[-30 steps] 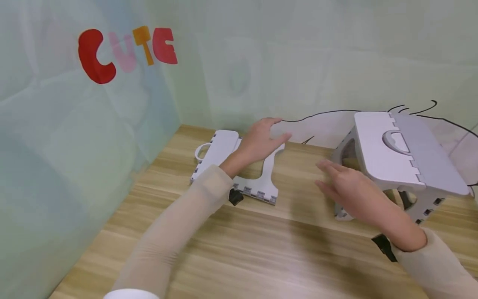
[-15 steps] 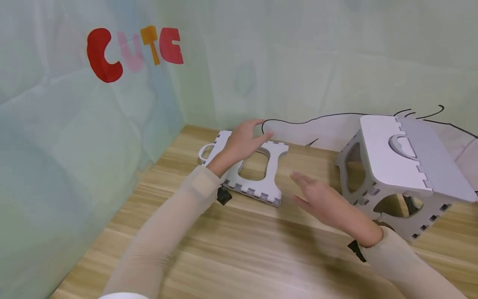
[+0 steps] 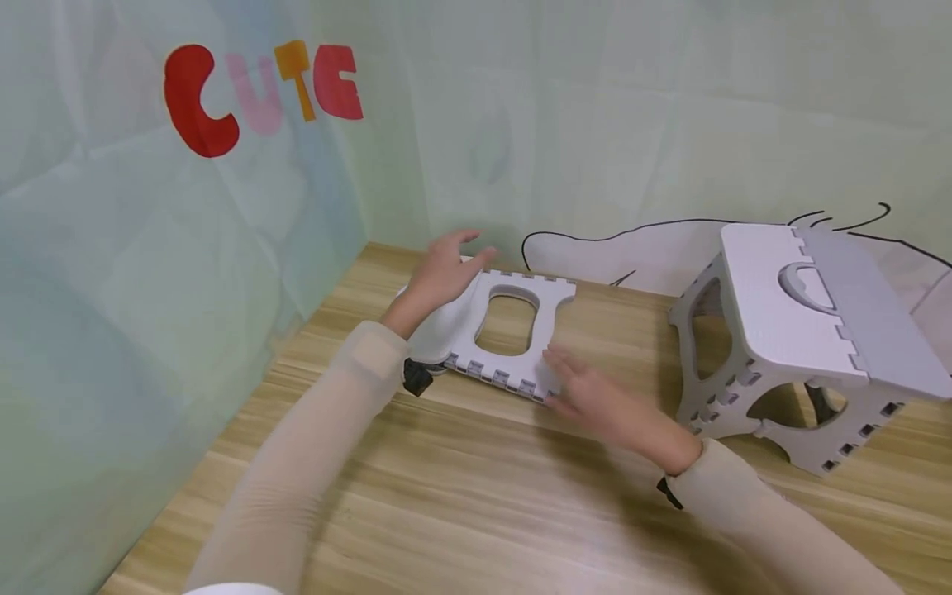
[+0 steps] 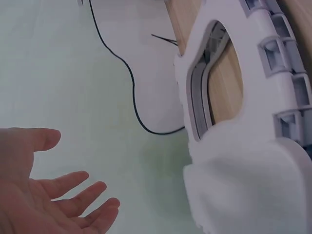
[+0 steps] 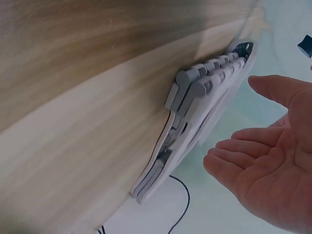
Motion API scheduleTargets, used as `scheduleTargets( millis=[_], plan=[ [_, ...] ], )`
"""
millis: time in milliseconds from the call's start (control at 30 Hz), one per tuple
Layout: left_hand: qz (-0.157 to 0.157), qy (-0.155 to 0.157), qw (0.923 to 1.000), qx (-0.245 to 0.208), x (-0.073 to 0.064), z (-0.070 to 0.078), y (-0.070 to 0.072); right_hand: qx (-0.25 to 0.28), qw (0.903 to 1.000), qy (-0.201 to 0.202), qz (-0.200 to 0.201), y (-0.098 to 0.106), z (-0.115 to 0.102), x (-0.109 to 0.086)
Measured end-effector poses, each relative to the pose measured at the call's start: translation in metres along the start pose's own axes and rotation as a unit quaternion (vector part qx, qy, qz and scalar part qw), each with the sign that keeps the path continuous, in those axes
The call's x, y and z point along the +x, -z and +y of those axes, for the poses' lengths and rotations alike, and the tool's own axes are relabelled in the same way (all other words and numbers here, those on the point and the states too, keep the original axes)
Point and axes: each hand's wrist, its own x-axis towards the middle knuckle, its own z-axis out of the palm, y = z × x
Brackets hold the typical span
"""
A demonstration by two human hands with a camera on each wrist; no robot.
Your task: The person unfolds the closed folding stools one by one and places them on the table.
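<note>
A folded white-and-grey step stool lies flat on the wooden table, its leg panel with the oval opening facing up. Above its left panel hovers my left hand, fingers spread; in the left wrist view that hand is apart from the stool. My right hand, slightly blurred, is beside the stool's near right corner. Seen from the right wrist, its palm faces the folded edge, holding nothing. The left arm hides the stool's carrying handle.
A second step stool stands unfolded on the right of the table, with a handle in its top. A fabric wall closes the back and left, bearing coloured letters.
Both hands have moved left. The right hand has gone from in front of the standing stool to the folded stool's right corner. The folded stool looks unmoved.
</note>
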Motion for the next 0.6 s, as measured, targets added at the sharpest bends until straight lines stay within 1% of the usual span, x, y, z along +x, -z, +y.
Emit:
scheduleTargets(
  millis=[100, 233, 300, 367, 500, 600],
  plan=[
    [0.000, 0.020, 0.9993, -0.032, 0.001, -0.016, 0.006, -0.007, 0.9999, 0.009, -0.001, -0.005, -0.002, 0.005],
    [0.010, 0.055, 0.9958, -0.072, -0.003, -0.034, 0.012, -0.019, 0.9995, 0.023, -0.005, -0.011, -0.003, 0.008],
    [0.017, 0.069, 0.9946, -0.076, -0.005, -0.042, 0.014, -0.022, 0.9994, 0.025, -0.009, -0.014, -0.003, 0.009],
    [0.026, 0.075, 0.9938, -0.078, -0.005, -0.051, 0.016, -0.021, 0.9993, 0.029, -0.008, -0.016, -0.003, 0.010],
    [0.037, 0.091, 0.9929, -0.066, -0.006, -0.068, 0.019, -0.021, 0.9991, 0.036, -0.006, -0.018, -0.003, 0.013],
    [0.032, 0.120, 0.9897, -0.070, -0.007, -0.079, 0.020, -0.021, 0.9990, 0.038, -0.006, -0.020, -0.003, 0.016]
  ],
)
